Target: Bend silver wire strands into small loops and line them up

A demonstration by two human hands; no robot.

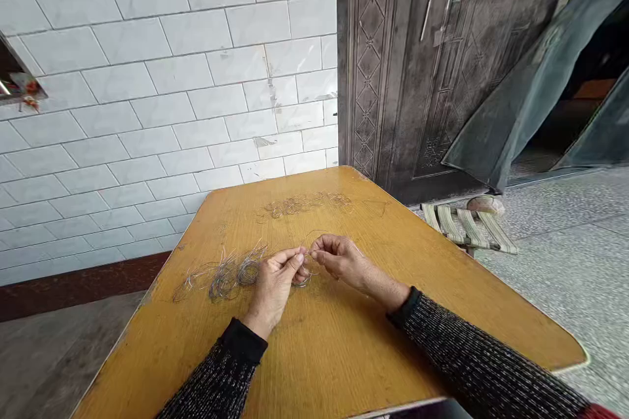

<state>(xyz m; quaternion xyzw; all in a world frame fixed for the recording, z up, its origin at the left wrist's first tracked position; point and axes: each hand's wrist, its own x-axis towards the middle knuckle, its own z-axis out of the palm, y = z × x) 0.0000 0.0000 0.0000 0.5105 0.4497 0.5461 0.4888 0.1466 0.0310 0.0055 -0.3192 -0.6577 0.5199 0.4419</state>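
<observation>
Over the middle of the wooden table, my left hand (280, 278) and my right hand (341, 260) meet almost fingertip to fingertip. Each pinches a thin wire (317, 232), part of which loops up above the fingers. Below my left hand, a bit of coiled wire (302, 281) shows. Just left of that hand lie bundles of silvery wire (226, 277), coiled with loose ends sticking out. Farther back on the tabletop is a row of thin, brownish wire rings (307, 203). The exact spot where the fingers grip is too small to make out.
The yellow-brown table (344, 353) stands against a white tiled wall (221, 78). A dark carved door (422, 78) is behind to the right, with a grey curtain (521, 105) beside it. A low webbed stool (466, 228) sits on the floor to the right.
</observation>
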